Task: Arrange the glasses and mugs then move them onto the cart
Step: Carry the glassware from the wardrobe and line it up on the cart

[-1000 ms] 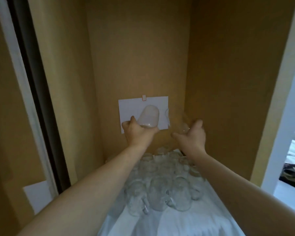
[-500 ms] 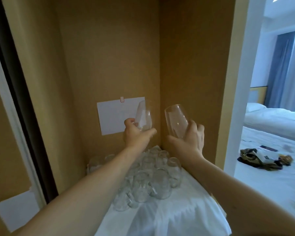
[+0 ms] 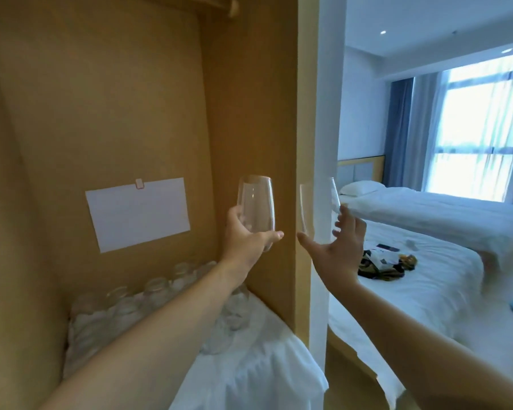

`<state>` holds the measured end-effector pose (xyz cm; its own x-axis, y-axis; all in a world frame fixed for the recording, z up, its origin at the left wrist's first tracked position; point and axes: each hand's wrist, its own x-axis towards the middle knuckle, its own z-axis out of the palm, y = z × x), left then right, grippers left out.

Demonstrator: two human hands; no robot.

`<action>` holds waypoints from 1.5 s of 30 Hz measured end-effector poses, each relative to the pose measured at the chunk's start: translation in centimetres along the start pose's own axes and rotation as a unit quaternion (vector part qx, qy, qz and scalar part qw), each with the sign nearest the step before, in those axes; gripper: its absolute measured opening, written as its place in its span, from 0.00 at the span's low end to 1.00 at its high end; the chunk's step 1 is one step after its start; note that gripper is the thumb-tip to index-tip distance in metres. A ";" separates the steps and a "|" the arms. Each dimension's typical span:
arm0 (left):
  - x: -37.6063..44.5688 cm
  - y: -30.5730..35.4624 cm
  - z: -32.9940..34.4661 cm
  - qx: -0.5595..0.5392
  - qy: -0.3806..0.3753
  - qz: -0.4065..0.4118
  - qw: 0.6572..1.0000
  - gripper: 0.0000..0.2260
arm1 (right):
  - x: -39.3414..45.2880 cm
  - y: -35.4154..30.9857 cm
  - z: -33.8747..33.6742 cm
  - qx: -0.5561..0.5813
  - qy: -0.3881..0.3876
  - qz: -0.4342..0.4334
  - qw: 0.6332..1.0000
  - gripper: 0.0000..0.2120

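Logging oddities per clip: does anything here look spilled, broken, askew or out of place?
Nothing broken or spilled. Both held glasses look whole: one in the left hand, one in the right hand. The only clutter is some dark items lying on the near bed, which looks untidy but is apart from the glassware.

Inside the brown alcove a tabletop (image 3: 264, 362) stands, covered with a white cloth (image 3: 249, 380) that hangs down in folds over its front and right edge. On the cloth, toward the back and left, many clear glasses (image 3: 160, 294) stand close together, most of them touching their neighbours; their outlines are blurred. To the right, past the wall edge, a bed (image 3: 426, 291) with a white sheet carries a dark, crumpled bundle (image 3: 379, 269) with some papers on it, and a small dark flat object (image 3: 387, 247) just behind it.
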<state>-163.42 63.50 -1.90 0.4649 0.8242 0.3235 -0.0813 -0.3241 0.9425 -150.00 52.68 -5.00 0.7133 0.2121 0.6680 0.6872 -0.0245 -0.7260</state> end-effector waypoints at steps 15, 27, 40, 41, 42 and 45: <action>-1.9 1.3 20.0 -0.038 -0.069 -0.039 0.996 0.45 | 7.0 12.8 -14.4 0.049 -0.007 0.143 0.989 0.48; -5.2 0.1 39.2 -0.070 -0.150 -0.110 0.980 0.33 | 9.3 24.6 -28.7 0.060 0.036 0.269 0.961 0.44; -4.1 -3.6 56.7 -0.067 -0.342 -0.117 0.930 0.38 | 12.6 34.0 -37.1 0.006 0.159 0.319 0.935 0.44; -3.7 -3.7 58.1 -0.070 -0.359 -0.120 0.923 0.37 | 13.3 34.6 -37.6 -0.001 0.173 0.318 0.932 0.44; -3.2 -3.7 59.4 -0.073 -0.374 -0.122 0.916 0.37 | 14.1 35.3 -38.0 -0.010 0.187 0.317 0.930 0.44; -1.4 -3.6 63.7 -0.076 -0.414 -0.119 0.899 0.39 | 16.5 37.2 -39.2 -0.035 0.229 0.318 0.919 0.45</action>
<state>-107.59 33.95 -11.04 0.9772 0.2123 -0.0017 0.0158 -0.0650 0.9978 -107.30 16.94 -14.60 0.9461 -0.2998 0.1228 0.1075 -0.0672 -0.9919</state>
